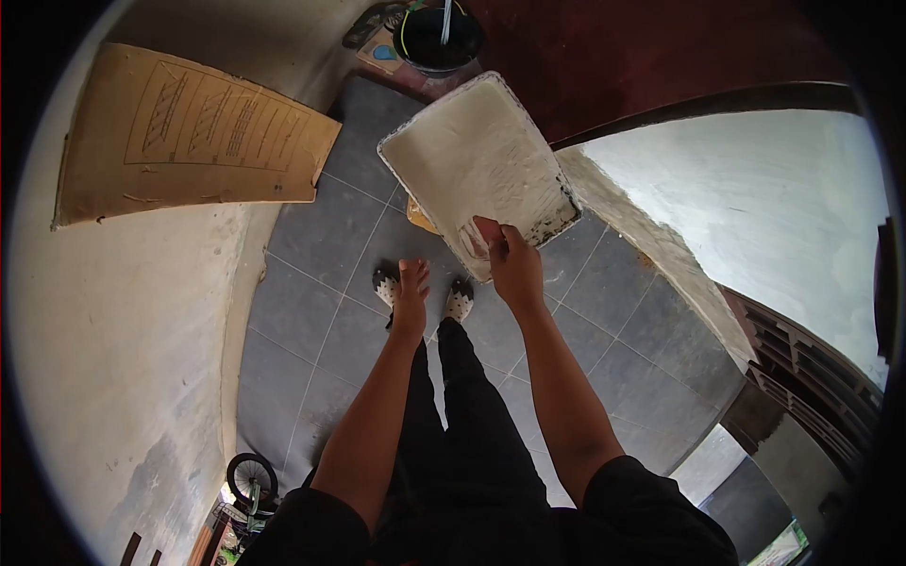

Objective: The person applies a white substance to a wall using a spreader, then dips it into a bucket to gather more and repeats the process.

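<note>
In my right hand (pixel 517 274) is a small flat reddish-brown scraper (pixel 488 229), pinched between thumb and fingers at the near edge of a large rectangular tray. The tray (pixel 400 172) has raised, smeared edges and a layer of off-white paste (pixel 472 151) across its bottom. Whitish smears show beside the scraper. My left hand (pixel 411 294) hangs free to the left of the tray's near corner, fingers apart and holding nothing. Part of a yellowish object (pixel 420 215) shows under the tray's left side; the rest is hidden.
A black bucket (pixel 438 47) with a pale stick in it stands beyond the tray. A cardboard sheet (pixel 203 132) leans on the left wall. Grey floor tiles (pixel 321 245) lie around my feet. A bicycle wheel (pixel 252 477) shows at lower left, a dark wooden rack (pixel 802 368) at right.
</note>
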Tool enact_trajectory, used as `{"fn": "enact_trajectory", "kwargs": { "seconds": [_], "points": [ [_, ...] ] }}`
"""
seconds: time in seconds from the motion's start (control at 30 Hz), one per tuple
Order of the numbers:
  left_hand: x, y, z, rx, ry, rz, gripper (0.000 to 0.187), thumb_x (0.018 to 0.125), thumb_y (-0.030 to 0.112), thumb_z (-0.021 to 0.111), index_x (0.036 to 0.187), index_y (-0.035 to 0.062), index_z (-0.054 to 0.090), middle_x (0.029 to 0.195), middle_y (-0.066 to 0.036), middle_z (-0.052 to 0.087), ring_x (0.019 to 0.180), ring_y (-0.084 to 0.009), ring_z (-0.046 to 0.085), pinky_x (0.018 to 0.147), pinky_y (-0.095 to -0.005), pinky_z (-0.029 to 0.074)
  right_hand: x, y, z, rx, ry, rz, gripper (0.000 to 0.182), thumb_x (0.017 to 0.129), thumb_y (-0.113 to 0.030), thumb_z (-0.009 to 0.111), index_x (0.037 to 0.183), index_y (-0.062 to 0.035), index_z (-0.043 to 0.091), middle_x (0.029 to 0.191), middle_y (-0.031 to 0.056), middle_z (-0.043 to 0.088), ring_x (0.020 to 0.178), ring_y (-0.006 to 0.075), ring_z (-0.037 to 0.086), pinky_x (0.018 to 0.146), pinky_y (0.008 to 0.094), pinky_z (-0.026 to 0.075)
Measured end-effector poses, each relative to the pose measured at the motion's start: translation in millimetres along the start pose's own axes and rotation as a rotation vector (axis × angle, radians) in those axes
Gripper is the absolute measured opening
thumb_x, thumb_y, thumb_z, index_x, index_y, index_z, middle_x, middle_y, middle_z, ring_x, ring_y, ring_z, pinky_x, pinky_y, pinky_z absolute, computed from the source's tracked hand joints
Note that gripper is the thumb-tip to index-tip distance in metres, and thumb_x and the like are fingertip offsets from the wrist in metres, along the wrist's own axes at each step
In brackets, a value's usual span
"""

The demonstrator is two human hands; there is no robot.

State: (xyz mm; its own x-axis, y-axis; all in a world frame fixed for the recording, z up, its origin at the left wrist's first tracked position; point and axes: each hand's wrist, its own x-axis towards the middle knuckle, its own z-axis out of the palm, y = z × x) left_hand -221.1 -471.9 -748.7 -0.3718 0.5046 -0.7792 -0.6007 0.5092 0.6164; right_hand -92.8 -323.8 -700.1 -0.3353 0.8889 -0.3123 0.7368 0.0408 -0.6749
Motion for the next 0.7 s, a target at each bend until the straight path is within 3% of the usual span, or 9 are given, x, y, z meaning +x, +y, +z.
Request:
{"fn": "enact_trajectory", "kwargs": {
  "seconds": [0.13,0.27,0.57,0.7],
  "points": [
    [31.7,-13.4,6.3,-0.151,-0.017,-0.079,0.099,0.098,0.078,0.022,0.157,-0.0008,0.03,0.16,-0.02,0.037,0.149,-0.0304,0.034,0.121,-0.0461,0.024,16.8,10.0,18.0,-0.035,-0.028,0.01,0.025,0.093,-0.011,0.057,0.115,-0.0014,0.063,0.094,0.0254,0.07,0.09,0.0449,0.068,0.077,0.0529,0.053],
    [47.4,-4.2,14.4,-0.204,-0.021,-0.08,0.099,0.098,0.079,0.02,0.155,-0.002,0.034,0.154,-0.02,0.044,0.145,-0.0312,0.039,0.119,-0.0453,0.028,21.5,17.3,37.3,-0.046,0.018,-0.045,0.023,0.092,-0.011,0.061,0.113,-0.0002,0.065,0.088,0.0253,0.07,0.085,0.0441,0.069,0.074,0.0494,0.053],
    [56.5,5.3,19.5,-0.233,-0.049,-0.125,0.101,0.097,0.079,0.021,0.153,-0.004,0.035,0.149,-0.021,0.048,0.139,-0.0315,0.046,0.118,-0.0433,0.032,25.2,13.3,46.7,-0.084,-0.05,0.005,0.027,0.092,-0.012,0.058,0.116,-0.0006,0.063,0.098,0.0242,0.071,0.091,0.0435,0.068,0.079,0.0521,0.054],
    [61.0,7.5,17.0,-0.246,-0.103,-0.131,0.104,0.096,0.081,0.022,0.153,-0.0048,0.034,0.149,-0.022,0.048,0.139,-0.0317,0.046,0.119,-0.0434,0.031,30.7,15.0,46.5,-0.015,-0.018,-0.005,0.025,0.092,-0.012,0.061,0.114,0.0005,0.064,0.091,0.0247,0.071,0.086,0.0434,0.069,0.074,0.0464,0.054]
  ]
}}
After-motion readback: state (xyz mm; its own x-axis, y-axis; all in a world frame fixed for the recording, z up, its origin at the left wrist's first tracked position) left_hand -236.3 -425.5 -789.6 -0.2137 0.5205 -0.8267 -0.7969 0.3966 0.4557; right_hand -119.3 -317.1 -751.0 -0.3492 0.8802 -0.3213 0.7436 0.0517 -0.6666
